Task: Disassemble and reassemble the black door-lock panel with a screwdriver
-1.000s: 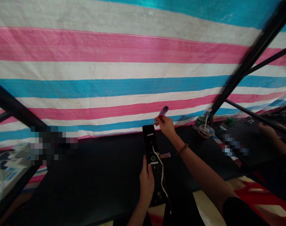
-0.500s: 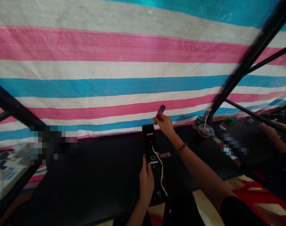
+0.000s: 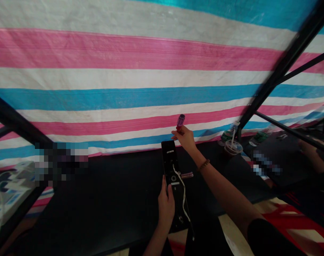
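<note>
- Left hand grips black door-lock panel.
- Right hand pinches purple-handled screwdriver near panel's far end.
- Looks like screw work; next calls for steady panel, aligned tip.

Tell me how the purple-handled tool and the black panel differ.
The tool has a purple and red handle, while the panel is mostly black. The tool looks short; the panel is far longer. The tool is in the right hand; the panel is in the left hand. Both are held.

Left grip on black panel, right grip around purple-handled tool, striped tarp behind
</note>
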Action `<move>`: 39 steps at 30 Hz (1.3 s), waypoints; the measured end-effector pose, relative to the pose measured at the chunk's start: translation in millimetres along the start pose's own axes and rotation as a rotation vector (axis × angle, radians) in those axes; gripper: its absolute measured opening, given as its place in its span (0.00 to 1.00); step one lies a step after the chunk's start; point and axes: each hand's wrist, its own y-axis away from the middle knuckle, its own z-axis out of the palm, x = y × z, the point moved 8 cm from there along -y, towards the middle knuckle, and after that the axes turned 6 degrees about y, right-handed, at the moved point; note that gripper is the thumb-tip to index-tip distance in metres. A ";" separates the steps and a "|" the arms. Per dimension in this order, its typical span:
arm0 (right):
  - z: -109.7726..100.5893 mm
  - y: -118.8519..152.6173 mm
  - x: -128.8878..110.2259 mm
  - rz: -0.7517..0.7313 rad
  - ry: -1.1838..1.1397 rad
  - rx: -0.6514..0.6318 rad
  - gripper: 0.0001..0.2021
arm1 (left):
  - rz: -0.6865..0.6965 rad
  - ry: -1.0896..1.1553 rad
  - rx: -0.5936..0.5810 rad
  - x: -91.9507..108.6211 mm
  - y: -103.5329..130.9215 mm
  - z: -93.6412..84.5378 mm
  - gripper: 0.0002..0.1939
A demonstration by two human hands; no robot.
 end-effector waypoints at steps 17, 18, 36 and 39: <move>-0.5 7.5 -9.5 -0.031 -0.041 -0.055 0.11 | -0.032 0.074 -0.060 -1.3 2.5 -1.0 0.32; 0.7 8.7 -10.8 -0.048 -0.059 -0.073 0.10 | -0.034 0.068 -0.069 -2.2 2.7 -0.4 0.32; -17.9 22.9 6.3 0.008 0.072 0.108 0.09 | -0.020 0.061 -0.057 4.6 -0.5 -2.4 0.34; -32.8 35.5 13.1 0.060 -0.037 0.223 0.12 | -0.014 0.075 -0.066 5.4 1.7 0.3 0.34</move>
